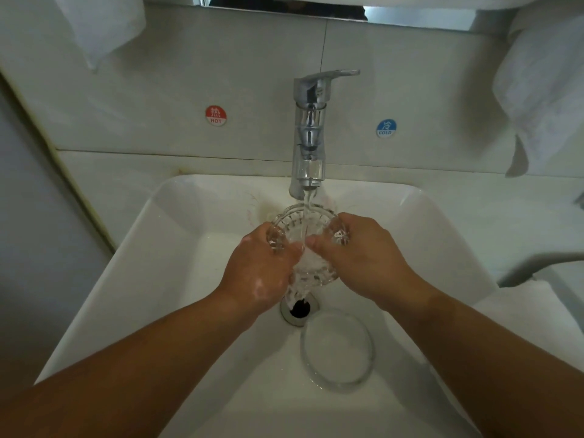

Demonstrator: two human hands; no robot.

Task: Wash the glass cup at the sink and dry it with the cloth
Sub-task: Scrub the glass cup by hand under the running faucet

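Note:
A ribbed glass cup (305, 238) sits between my two hands over the white sink (196, 248), mouth up under the chrome tap (308, 134). Water runs from the spout straight into the cup and spills over toward the drain (299, 306). My left hand (264, 270) grips the cup's left side, with its fingers curled round the glass wall. My right hand (363, 257) grips the right side the same way, thumb at the rim. White cloths hang at the upper left (101, 23) and at the upper right (543, 86).
A clear glass dish or lid (338, 349) lies in the basin near the drain, below my right forearm. Red HOT (216, 115) and blue COLD (386, 128) stickers flank the tap on the wall. A folded white towel (531, 308) rests on the counter at right.

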